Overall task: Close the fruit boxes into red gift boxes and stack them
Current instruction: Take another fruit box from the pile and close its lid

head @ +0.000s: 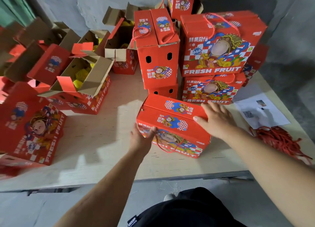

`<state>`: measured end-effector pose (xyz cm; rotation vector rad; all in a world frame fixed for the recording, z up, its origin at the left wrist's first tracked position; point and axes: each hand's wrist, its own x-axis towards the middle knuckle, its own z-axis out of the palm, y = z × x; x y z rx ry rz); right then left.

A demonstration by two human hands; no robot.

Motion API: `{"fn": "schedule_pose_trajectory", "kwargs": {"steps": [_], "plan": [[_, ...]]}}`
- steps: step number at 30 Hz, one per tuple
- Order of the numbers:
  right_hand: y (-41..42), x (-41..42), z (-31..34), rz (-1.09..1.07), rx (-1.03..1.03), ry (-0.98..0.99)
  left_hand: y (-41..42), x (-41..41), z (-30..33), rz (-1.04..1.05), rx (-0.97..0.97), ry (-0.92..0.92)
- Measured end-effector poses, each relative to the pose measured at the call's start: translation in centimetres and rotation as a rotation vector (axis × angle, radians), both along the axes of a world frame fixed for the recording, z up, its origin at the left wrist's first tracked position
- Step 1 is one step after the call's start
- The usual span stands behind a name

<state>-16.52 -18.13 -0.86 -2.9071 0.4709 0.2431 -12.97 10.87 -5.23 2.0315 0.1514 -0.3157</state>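
Note:
A closed red gift box (172, 124) with a cartoon print and a red cord handle stands on the wooden platform (105, 141) in front of me. My left hand (141, 137) holds its near left corner, fingers curled round the edge. Flat on the right end of the lid lies my right hand (216, 119), fingers straight. Behind it rise stacks of closed red boxes: a two-high stack (219, 56) at the right and an end-on stack (157, 56) in the middle. Open boxes holding yellow fruit in foam nets (81, 77) sit at the left.
A closed red box (32, 128) stands at the near left. Red cord handles (279, 140) lie in a heap at the right beside a printed paper sheet (260, 112). The platform's front edge runs just before my legs. A grey wall stands behind.

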Motion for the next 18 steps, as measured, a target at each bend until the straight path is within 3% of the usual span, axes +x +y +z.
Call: {"fn": "schedule_pose_trajectory", "kwargs": {"steps": [3,7,10,14,16,18], "plan": [[0.1,0.0,0.5,-0.133,0.125,0.067,-1.5,-1.1,0.1,-0.028,-0.351,0.163],[2.2,-3.7,1.2,-0.166,0.073,0.172,-2.1,-1.7,0.6,-0.153,-0.431,0.372],[3.5,-6.4,0.3,-0.243,0.405,0.265,-2.5,-1.0,0.7,-0.182,-0.361,0.372],[3.5,-5.1,0.1,-0.47,1.014,0.363,-2.6,-0.1,1.0,-0.17,-0.294,0.251],[3.4,-3.8,0.1,-0.653,1.242,0.222,-2.8,0.3,1.8,-0.154,-0.331,0.159],[3.7,-2.5,0.1,-0.714,1.132,-0.151,-3.3,0.9,3.7,-0.109,-0.459,0.081]]}}
